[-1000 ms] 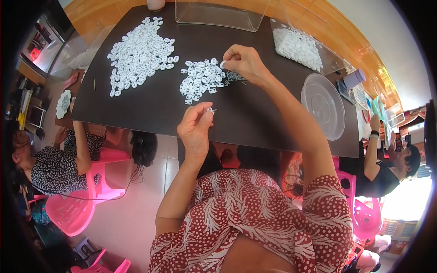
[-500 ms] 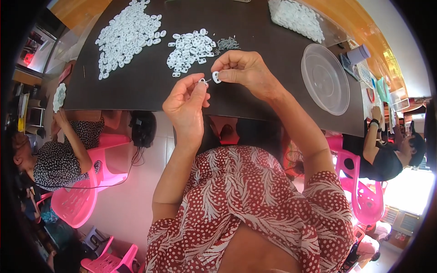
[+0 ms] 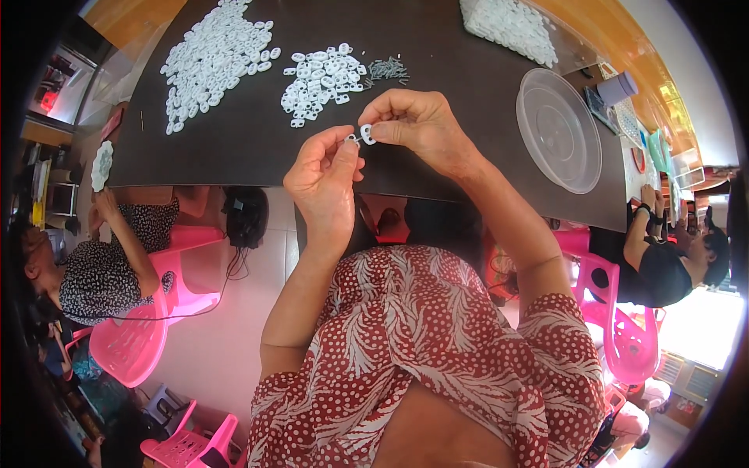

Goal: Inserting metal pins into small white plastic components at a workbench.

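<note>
My left hand (image 3: 326, 178) pinches a small white plastic piece (image 3: 353, 140) between thumb and fingertips. Opposite it, my right hand (image 3: 421, 129) grips a white oval piece with holes (image 3: 367, 134) between thumb and forefinger. The two pieces meet or nearly meet above the table's near edge; a thin pin between them is mostly hidden now. Just beyond my hands lies a pile of white plastic pieces with holes (image 3: 320, 82). Beside that pile is a little heap of grey metal pins or screws (image 3: 386, 70).
A larger pile of white oval pieces (image 3: 211, 62) spreads over the dark table (image 3: 460, 70) at the far left. A clear bin of white pieces (image 3: 511, 35) stands far right, above a clear round lid (image 3: 560, 131). People sit at both sides on pink chairs (image 3: 129, 343).
My right hand has brought its oval piece slightly left, closer to the piece in my left hand. The gap with the thin pin has narrowed. Both hands keep their pinch.
</note>
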